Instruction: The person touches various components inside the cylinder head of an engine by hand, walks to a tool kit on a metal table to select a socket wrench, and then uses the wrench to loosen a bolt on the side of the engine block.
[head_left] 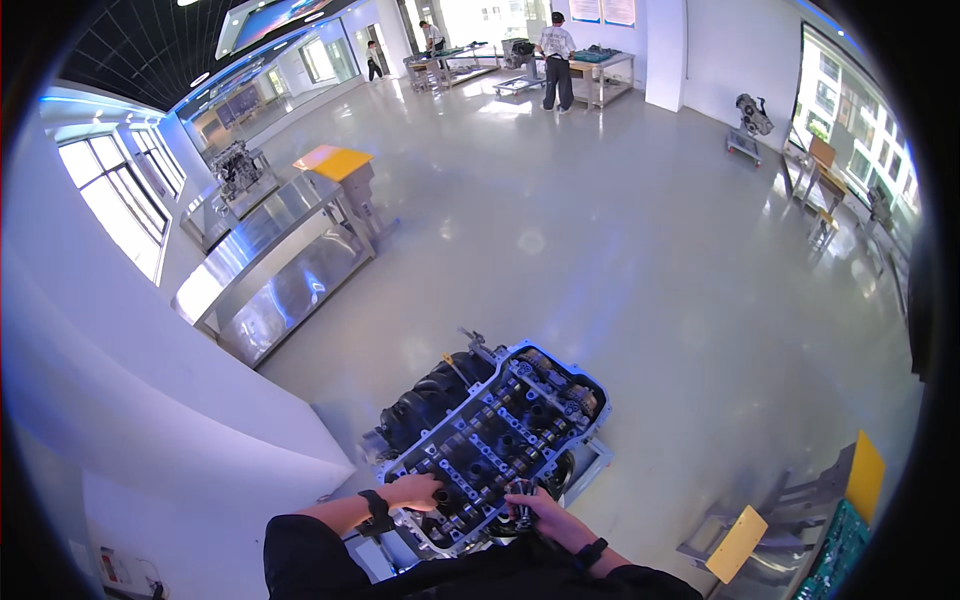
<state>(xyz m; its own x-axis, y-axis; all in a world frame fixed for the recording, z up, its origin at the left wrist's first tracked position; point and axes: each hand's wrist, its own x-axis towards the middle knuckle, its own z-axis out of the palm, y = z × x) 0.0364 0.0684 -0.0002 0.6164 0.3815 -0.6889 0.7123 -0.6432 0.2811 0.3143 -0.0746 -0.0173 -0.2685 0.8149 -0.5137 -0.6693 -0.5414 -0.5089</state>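
Metal engine [497, 430] under both hands: left hand [415, 490] rests closed on its edge, right hand [535, 505] fingers grip a small part [520, 490]; steady, even pressure seems wise.

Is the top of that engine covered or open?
Open: the engine has no top cover, and its rows of metal valve parts lie bare beneath both hands.
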